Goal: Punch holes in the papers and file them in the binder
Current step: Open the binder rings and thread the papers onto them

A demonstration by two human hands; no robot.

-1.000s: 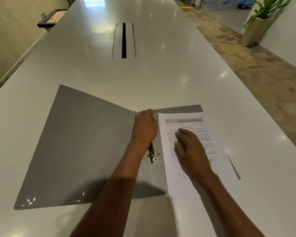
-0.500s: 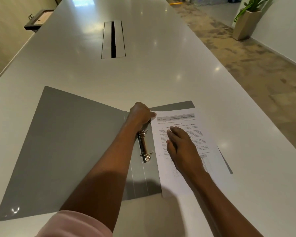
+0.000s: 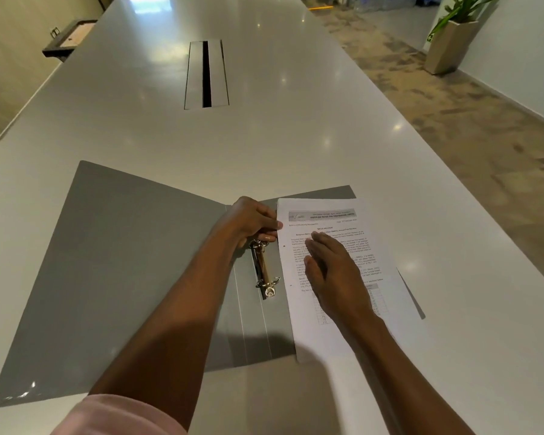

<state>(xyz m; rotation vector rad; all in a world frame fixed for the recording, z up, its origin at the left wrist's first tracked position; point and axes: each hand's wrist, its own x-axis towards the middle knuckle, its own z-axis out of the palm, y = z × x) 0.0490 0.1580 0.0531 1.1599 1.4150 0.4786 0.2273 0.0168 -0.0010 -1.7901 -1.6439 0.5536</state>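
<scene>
The grey binder lies open and flat on the white table in front of you, its left cover spread wide. The metal rings run along the spine, and the near ring's halves stand apart.

Your left hand sits over the far end of those rings with its fingers curled round them. One fingertip touches the left edge of the papers. The far ring itself is hidden under your hand.

The papers are a printed stack lying on the right cover, just beside the rings, slightly skewed and overhanging the cover's near edge. Two small dark spots show in the left margin.

Your right hand rests flat on the page, palm down, fingers straight and close together, holding nothing.

A pink sleeve shows at your left upper arm. Farther up the table is a cable slot. A plant pot stands on the floor by the right wall.
</scene>
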